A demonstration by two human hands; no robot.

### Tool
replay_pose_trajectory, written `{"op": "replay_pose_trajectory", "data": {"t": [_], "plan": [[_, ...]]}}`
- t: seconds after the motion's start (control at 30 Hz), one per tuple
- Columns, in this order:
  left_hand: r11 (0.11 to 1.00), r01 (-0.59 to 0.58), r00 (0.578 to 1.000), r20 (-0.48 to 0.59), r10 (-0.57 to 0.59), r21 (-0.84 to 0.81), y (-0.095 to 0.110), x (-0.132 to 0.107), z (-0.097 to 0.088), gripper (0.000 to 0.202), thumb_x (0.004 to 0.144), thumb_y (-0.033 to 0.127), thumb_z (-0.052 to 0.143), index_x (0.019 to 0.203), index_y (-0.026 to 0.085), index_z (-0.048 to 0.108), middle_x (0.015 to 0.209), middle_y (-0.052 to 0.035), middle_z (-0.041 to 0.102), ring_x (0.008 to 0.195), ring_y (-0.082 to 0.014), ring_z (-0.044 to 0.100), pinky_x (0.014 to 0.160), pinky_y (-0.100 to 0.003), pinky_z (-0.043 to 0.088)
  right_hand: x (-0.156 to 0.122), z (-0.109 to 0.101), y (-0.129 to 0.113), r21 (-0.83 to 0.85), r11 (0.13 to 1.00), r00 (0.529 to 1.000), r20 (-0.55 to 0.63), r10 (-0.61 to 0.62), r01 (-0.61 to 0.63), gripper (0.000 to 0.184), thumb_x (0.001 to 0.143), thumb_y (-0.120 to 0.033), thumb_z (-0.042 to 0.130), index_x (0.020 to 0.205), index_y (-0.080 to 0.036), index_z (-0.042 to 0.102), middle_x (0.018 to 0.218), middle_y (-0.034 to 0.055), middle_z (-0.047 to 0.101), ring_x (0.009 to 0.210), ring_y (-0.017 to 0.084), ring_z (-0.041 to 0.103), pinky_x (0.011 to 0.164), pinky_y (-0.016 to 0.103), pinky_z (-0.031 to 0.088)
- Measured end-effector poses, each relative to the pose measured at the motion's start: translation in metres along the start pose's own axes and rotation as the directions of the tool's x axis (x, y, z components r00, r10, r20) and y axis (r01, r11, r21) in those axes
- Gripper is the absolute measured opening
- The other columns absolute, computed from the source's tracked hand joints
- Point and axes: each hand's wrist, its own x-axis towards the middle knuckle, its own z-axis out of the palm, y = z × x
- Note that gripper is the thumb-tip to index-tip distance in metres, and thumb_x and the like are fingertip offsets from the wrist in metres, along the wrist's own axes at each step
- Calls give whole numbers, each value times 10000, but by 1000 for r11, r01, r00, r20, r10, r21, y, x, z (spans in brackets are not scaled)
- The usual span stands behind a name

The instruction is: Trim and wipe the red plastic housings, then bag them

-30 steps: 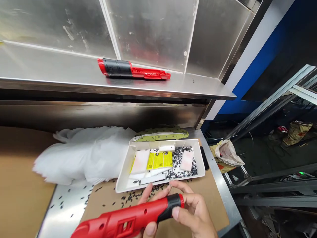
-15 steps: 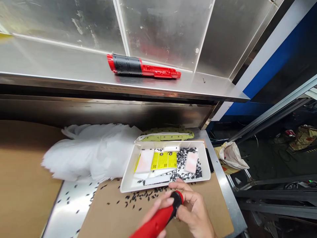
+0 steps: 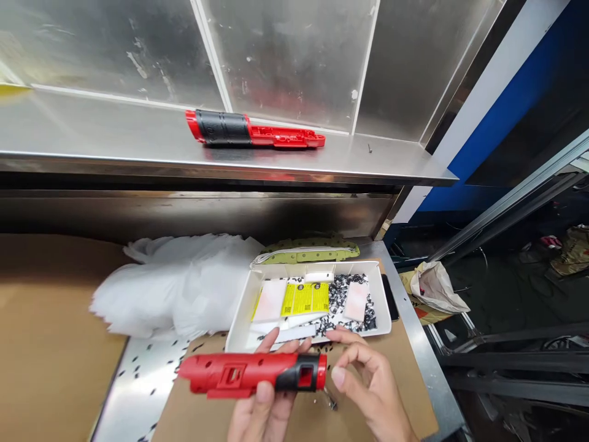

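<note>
A red plastic housing [image 3: 248, 372] with a black collar lies nearly level in my left hand [image 3: 267, 408], thumb in front and fingers behind. Its black end points right and has a rectangular opening. Just off that end is my right hand [image 3: 368, 387], thumb and forefinger brought together, the other fingers loosely bent. Anything between those fingertips is too small to make out. Below the collar, a small metal piece [image 3: 330, 400] shows near the cardboard; its kind is unclear. Behind both hands stands a white tray [image 3: 385, 301] with yellow labels [image 3: 306, 299], pale pads and many small black parts.
On the steel shelf [image 3: 138, 132] lie another red and black housing [image 3: 225, 127] and a screw [image 3: 369, 148]. White bagging [image 3: 179, 285] is heaped left of the tray, a green strip [image 3: 313, 250] behind it, a dark phone [image 3: 390, 298] at its right. Cardboard [image 3: 193, 405] covers the bench.
The housing has turned from slanting toward me to lying level across the view. My right hand has come off its black end and now sits just to the right.
</note>
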Motion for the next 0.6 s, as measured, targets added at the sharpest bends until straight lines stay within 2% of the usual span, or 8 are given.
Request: {"op": "replay_pose_trajectory", "data": {"t": [0.13, 0.2, 0.27, 0.33, 0.4, 0.47, 0.53, 0.6], "plan": [[999, 8, 997, 81, -4, -47, -2, 5, -1, 513, 631, 433, 825, 1113, 316, 694, 984, -7, 775, 954, -227, 709, 780, -198, 570, 5, -6, -14, -161, 983, 985, -131, -115, 94, 308, 870, -497, 588, 769, -235, 714, 1250, 86, 645, 1350, 293, 402, 1126, 500, 280], [1000, 10, 996, 84, -8, -23, -3, 5, -3, 543, 632, 441, 822, 1143, 327, 679, 1012, -17, 771, 990, -236, 698, 787, -201, 569, 10, -12, -21, -296, 940, 955, -187, -230, 168, 309, 906, -470, 544, 1041, -257, 722, 1339, 78, 582, 1361, 274, 384, 1137, 488, 274], [999, -16, 998, 62, 15, 30, -2, 4, -5, 643, 593, 493, 829, 1193, 352, 644, 1018, -9, 771, 1025, -239, 685, 793, -197, 566, 15, -22, -27, -445, 866, 911, -218, -351, 227, 437, 920, -437, 532, 1324, -274, 560, 1431, 68, 492, 1369, 255, 369, 1144, 463, 278], [994, -86, 996, 33, 84, 72, 2, 4, -7, 723, 537, 575, 821, 1201, 364, 628, 947, 7, 780, 1053, -238, 673, 813, -210, 568, 17, -33, -27, -556, 799, 893, -205, -400, 230, 408, 935, -387, 512, 1319, -257, 558, 1395, 75, 518, 1312, 242, 441, 1100, 411, 352], [986, -155, 988, 9, 155, 68, 8, 3, -9, 709, 504, 639, 798, 1138, 356, 654, 778, 32, 761, 1050, -237, 671, 847, -254, 575, 13, -39, -16, -645, 743, 938, -118, -326, 177, 247, 948, -289, 474, 1090, -240, 669, 1193, 63, 637, 1120, 211, 588, 936, 327, 477], [983, -180, 983, -25, 181, 31, 14, 1, -9, 591, 570, 643, 759, 1065, 330, 679, 648, 43, 700, 997, -222, 686, 849, -287, 583, 5, -37, 8, -734, 667, 982, -6, -190, 125, 178, 900, -170, 509, 872, -237, 671, 962, 27, 682, 901, 189, 652, 766, 284, 504], [992, -123, 987, -105, 121, -16, 20, -1, -7, 448, 722, 598, 668, 1066, 312, 683, 660, 26, 701, 906, -202, 707, 790, -282, 602, -5, -26, 43, -793, 602, 995, 58, -78, 94, 173, 797, -75, 597, 804, -236, 658, 866, 14, 680, 798, 209, 662, 695, 297, 490], [998, -25, 978, -207, 13, -53, 24, -4, -6, 375, 867, 511, 525, 1120, 278, 674, 759, -19, 743, 810, -188, 719, 704, -257, 614, -12, -9, 81, -834, 547, 997, 77, -6, 68, 235, 699, -33, 675, 826, -230, 663, 920, 56, 679, 821, 280, 670, 676, 343, 491]]}}
